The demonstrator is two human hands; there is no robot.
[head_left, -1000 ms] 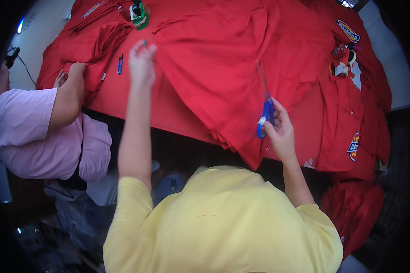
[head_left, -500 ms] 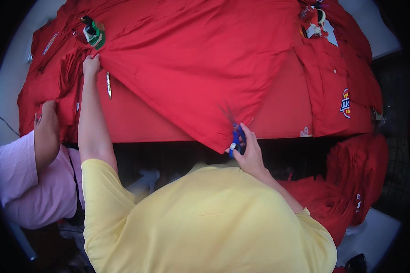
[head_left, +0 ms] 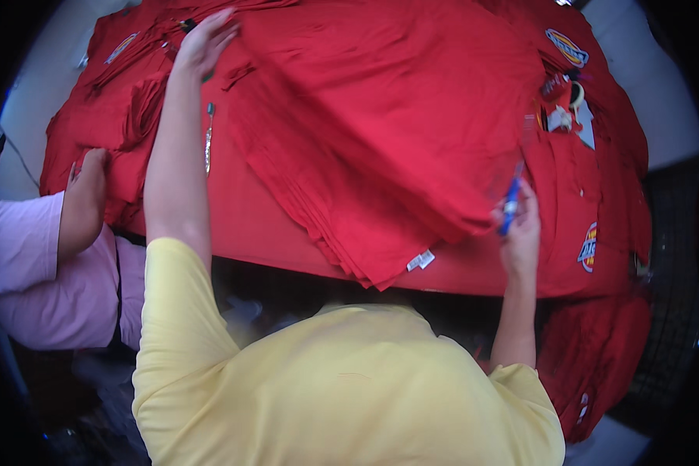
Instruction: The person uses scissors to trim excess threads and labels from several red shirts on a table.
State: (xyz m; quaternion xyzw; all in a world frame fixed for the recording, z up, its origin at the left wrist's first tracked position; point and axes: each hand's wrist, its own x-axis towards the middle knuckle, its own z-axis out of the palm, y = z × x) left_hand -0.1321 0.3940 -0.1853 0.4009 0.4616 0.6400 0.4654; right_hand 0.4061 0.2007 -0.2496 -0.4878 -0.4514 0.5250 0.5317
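– Red table [head_left: 248,225], dark gap below its front edge, co-worker's pink sleeve [head_left: 27,241] at left. Where's the cloth?

– Loose red cloth [head_left: 412,132], mid-table, blurred, skewed over a red stack [head_left: 311,186].

– Hands?

– Left hand [head_left: 206,46]: far out upper left, fingers loosely spread, nothing seen in it, just beside the cloth's edge. Right hand [head_left: 523,233]: fingers curled round blue scissors [head_left: 510,206], blades pointing away. Cloth corner right by the fingertips; can't tell if it's pinched too.

– Why like that?

– Arms wide probably to span the cloth; scissors likely held to be handy. Small metal tool [head_left: 208,144] lies left of the stack, presumably for easy reach.

– Edges, room?

– Stack's near corner reaches the table's front edge, white tag [head_left: 421,260] beside it. Bare strip left of the stack. Right side tighter: folded garments [head_left: 563,194] just beside the right hand.
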